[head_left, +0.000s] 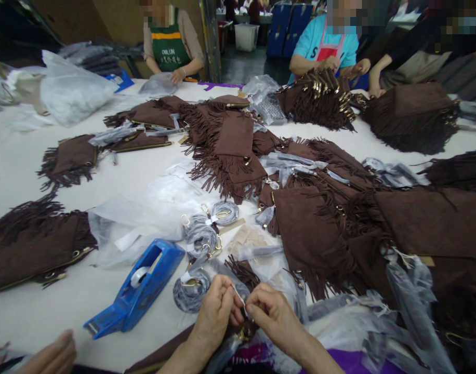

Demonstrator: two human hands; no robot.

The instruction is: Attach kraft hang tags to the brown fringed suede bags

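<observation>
At the near edge of the table, my left hand and my right hand face each other with pinched fingers. Between their fingertips runs a thin white strip; it is too small to tell whether it is cord or paper. Just below the hands lies a brown bag with a zip, partly covered by my forearms, with gold-coloured hardware near my fingers. A coiled grey strap with a metal clip rests left of my left hand. Brown fringe shows just beyond my fingers.
A blue tape dispenser stands to the left. Brown fringed bags are heaped ahead and right, among clear plastic wraps. Another person's hand is at the lower left. Co-workers sit across the white table.
</observation>
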